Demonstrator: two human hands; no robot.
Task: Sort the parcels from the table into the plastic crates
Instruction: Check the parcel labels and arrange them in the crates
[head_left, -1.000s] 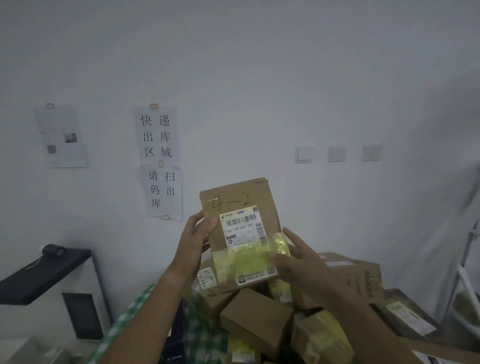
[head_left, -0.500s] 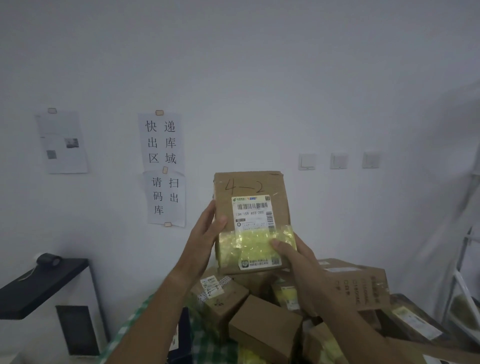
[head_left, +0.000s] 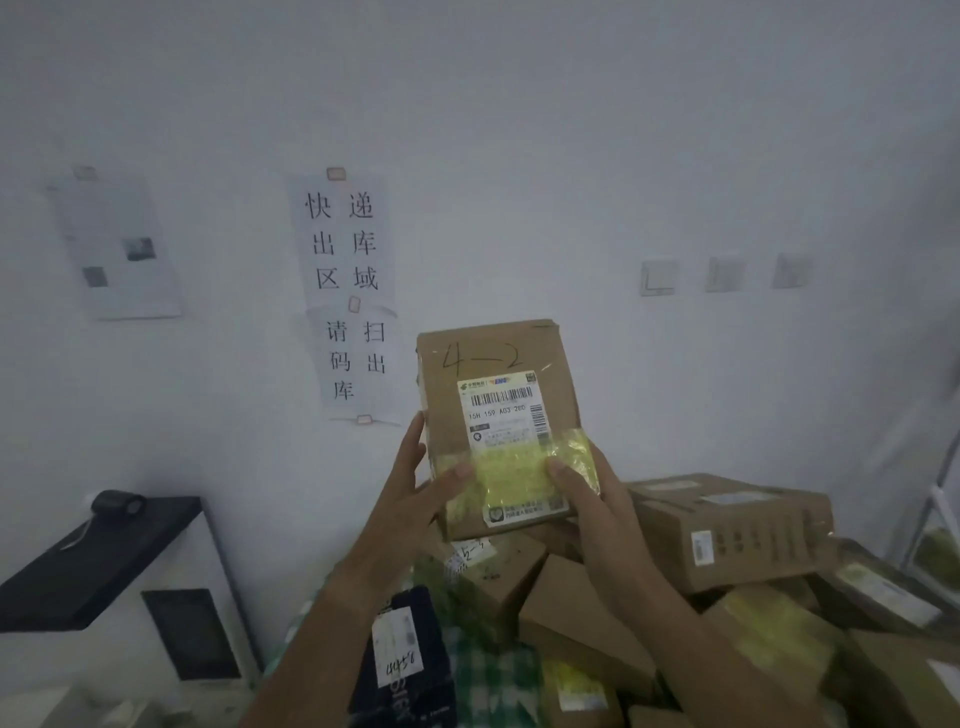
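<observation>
Table w/ checked cloth (head_left: 485, 670): heaped parcels (head_left: 727, 530).

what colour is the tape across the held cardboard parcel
Translucent yellow tape, clearest in the head view.

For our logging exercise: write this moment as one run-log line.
stage: reading label | held: parcel marked 4-2, upright | left hand: holds left edge | right hand: holds lower right | pile of parcels: below

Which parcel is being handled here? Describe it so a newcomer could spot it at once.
Start at the white wall with the taped Chinese sign. Just right of it, above the parcel pile, the left hand and right hand hold a brown box upright. Only it bears handwritten "4-2" above its label and yellow tape.
</observation>
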